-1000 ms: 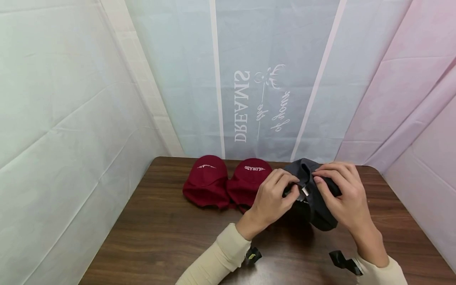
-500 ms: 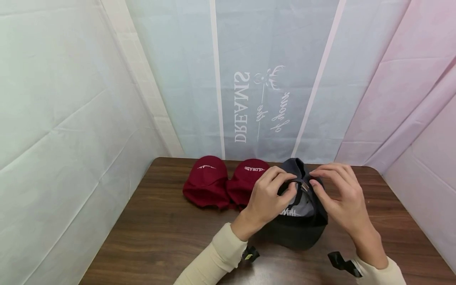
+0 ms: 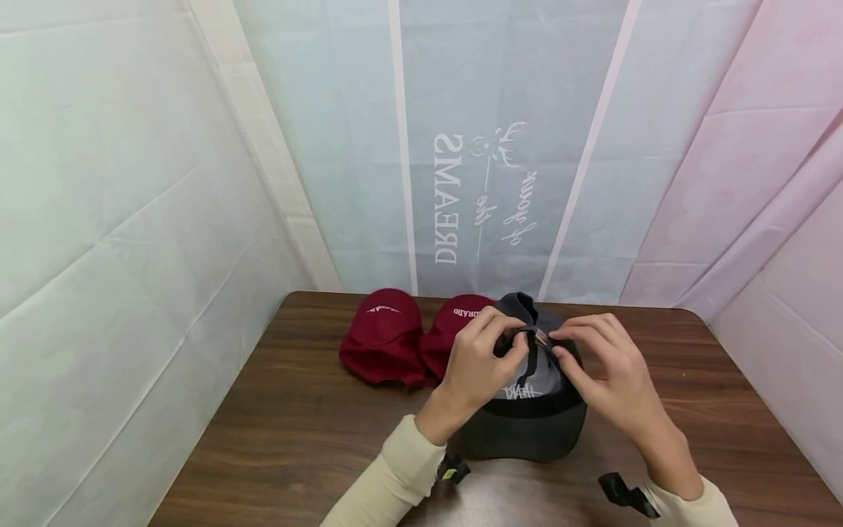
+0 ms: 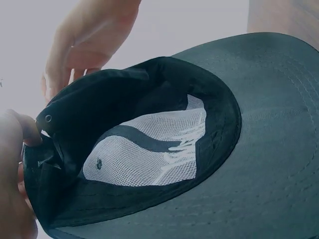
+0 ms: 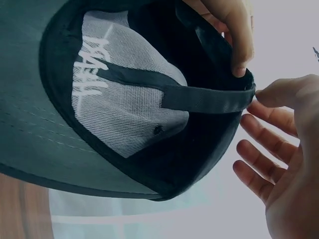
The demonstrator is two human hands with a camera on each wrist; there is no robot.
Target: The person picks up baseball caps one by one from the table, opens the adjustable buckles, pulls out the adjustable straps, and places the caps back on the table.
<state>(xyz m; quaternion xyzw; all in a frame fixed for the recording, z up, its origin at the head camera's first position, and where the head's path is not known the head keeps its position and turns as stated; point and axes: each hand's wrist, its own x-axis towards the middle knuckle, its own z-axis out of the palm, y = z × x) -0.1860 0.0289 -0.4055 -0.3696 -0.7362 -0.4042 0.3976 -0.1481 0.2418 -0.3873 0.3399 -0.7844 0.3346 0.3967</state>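
A dark grey baseball cap (image 3: 523, 437) is held above the table, its brim toward me and its inside facing me. White embroidery shows through its mesh lining (image 4: 144, 144). My left hand (image 3: 477, 362) pinches the back edge of the cap on one side of the metal buckle (image 3: 541, 337). On the other side, my right hand (image 3: 612, 373) pinches the adjusting strap (image 5: 209, 100) between thumb and index finger, with its other fingers spread loosely in the right wrist view. The far side of the crown is hidden.
Two dark red caps with white lettering stand at the table's back: a left one (image 3: 380, 337) and a right one (image 3: 437, 348), partly covered by my left hand. The wooden table (image 3: 276, 439) is enclosed by fabric walls (image 3: 132, 219).
Both hands have moved left with the grey cap. It has turned so that its brim and inside now face me, and it covers more of the right red cap.
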